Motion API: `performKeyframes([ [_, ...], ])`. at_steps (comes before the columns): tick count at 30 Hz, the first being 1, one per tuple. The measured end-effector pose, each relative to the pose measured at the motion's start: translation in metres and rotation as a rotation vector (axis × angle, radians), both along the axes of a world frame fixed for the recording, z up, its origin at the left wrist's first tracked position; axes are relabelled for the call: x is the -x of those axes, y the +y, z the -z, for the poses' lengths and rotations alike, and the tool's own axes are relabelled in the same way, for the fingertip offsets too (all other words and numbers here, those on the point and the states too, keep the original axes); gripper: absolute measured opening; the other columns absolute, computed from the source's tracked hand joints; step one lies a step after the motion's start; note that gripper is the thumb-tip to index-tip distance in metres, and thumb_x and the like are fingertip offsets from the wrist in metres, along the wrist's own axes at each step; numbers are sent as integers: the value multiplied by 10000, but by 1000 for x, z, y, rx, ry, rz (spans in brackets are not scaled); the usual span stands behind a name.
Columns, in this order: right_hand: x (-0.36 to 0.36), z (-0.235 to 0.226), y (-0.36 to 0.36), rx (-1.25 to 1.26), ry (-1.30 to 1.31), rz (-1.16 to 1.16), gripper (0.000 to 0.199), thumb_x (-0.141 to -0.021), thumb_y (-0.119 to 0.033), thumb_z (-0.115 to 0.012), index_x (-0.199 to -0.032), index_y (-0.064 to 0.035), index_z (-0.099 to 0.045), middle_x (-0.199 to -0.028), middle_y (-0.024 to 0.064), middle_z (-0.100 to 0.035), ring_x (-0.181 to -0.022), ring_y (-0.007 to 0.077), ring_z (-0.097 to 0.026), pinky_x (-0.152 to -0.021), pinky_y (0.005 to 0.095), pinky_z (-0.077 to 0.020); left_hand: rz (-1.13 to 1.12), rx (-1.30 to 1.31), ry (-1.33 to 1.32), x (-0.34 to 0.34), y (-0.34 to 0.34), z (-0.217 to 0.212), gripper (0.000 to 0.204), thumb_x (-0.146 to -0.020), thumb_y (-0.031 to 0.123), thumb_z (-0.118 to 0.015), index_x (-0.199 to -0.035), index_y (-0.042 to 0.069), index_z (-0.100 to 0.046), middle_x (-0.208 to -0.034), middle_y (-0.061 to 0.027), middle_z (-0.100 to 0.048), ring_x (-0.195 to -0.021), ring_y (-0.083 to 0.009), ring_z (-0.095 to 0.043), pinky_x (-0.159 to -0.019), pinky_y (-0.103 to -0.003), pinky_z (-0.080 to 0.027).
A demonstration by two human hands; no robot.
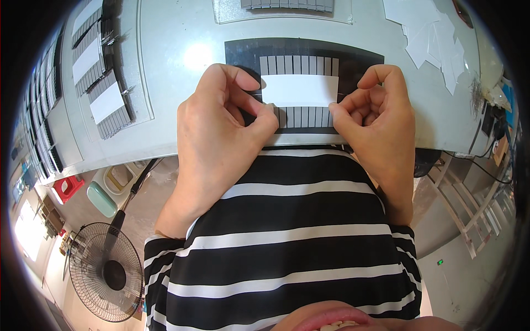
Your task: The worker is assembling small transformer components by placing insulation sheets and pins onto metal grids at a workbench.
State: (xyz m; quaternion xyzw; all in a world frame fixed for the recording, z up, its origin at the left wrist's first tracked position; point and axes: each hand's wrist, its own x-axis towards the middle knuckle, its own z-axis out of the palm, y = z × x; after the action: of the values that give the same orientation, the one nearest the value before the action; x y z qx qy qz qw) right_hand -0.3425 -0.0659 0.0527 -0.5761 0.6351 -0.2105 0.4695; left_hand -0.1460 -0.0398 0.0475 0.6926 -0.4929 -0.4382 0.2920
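A blank white rectangular strip (300,91) lies across the middle of a row of narrow grey pieces (301,117), whose ends show above and below it. Under them is a black mat (243,52). My left hand (223,118) is at the strip's left end, with thumb and a curled finger pinched at its lower left corner and the index finger bent above. At the lower right corner, my right hand (381,110) has its thumb on the strip's edge and its other fingers curled in. The undersides of both pinches are hidden.
More grey rows with white strips (107,103) lie on the table at left, beside dark-edged stacks (47,110). Another grey row (287,4) is at the far edge. White paper scraps (433,38) lie at far right. A black fan (107,270) stands at lower left.
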Motion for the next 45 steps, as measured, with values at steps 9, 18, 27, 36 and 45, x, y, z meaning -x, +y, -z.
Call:
performKeyframes([
  [9,-1,1,2,62,61,-38,315,-793,41,-710,-965,-58,-466,-746,2,-543,-631,38,-457,-556,190,-376,50,28,-63,1,1,1,251,-756,21,-736,-944,7,-570,-649,-29,-643,-538,-95,-562,-541,-232,-458],
  [18,26,17,13,241,-82,-75,233,-816,50,-707,-984,-51,-581,-826,-1,-540,-690,53,-505,-571,192,-399,21,66,108,-7,11,3,268,-787,8,-744,-996,-7,-575,-701,-9,-597,-562,-67,-515,-528,-208,-430],
  [27,48,35,26,862,164,-496,363,-729,-23,-801,-1080,-83,-731,-883,53,-546,-733,206,-565,-599,305,-498,572,816,-369,-23,5,16,192,-715,173,-792,-885,99,-743,-1065,-34,-658,-1006,-222,-565,-818,-362,-465],
  [36,51,40,24,904,199,-594,412,-736,-205,-828,-1121,-103,-725,-915,53,-525,-814,226,-548,-657,323,-505,746,797,-466,-4,-8,25,359,-753,169,-783,-1110,183,-745,-1223,41,-655,-1070,-231,-542,-901,-357,-430],
  [45,50,44,24,913,181,-584,412,-709,-265,-831,-1071,-97,-727,-911,40,-523,-816,227,-544,-664,326,-498,764,766,-495,-2,-8,27,409,-752,192,-793,-1156,213,-735,-1222,54,-653,-1090,-216,-550,-917,-374,-410],
])
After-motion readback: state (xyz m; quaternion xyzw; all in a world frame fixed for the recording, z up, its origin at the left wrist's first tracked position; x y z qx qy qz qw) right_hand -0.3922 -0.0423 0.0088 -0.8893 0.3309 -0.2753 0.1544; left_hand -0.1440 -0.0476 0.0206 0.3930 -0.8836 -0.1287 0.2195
